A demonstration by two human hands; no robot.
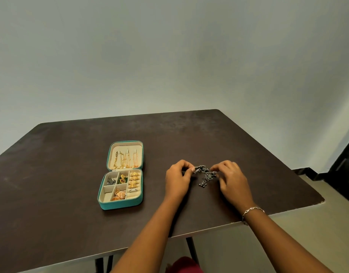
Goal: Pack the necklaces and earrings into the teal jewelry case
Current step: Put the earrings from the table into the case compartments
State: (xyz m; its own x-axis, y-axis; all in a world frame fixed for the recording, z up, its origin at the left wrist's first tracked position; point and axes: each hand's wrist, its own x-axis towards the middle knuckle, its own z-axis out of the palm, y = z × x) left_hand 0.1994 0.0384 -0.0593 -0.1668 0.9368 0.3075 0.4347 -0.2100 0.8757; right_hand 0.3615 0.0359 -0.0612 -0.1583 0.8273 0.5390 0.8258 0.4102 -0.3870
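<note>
Silver-dark metal, oxidised look: the necklace [206,175] hung between my two hands, low over the brown table [51,174]. My left hand [177,179] pinched one end, thumb and fingertips curled tight on it. My right hand [231,180] pinched the other end the same way. The middle sagged toward me in a loose clump of small drops. I could not tell whether the drops touched the tabletop.

The teal jewelry case [120,203] lay open, well off to the left of my left hand, with its lid folded back on the far side. Gold chains [126,159] already hung in the lid. Most tray pockets held pieces, and the near-left pocket [107,194] looked bare.

Judgement on doing this step well:
- Draw the ends apart gently so the clump falls open before moving.
- Lift it clear so the drops do not drag.
- Carry it leftward with both ends held.
- Lower the middle in first, then lay the ends on top.
- Keep it clear of the gold chains, which could easily snag it.
</note>
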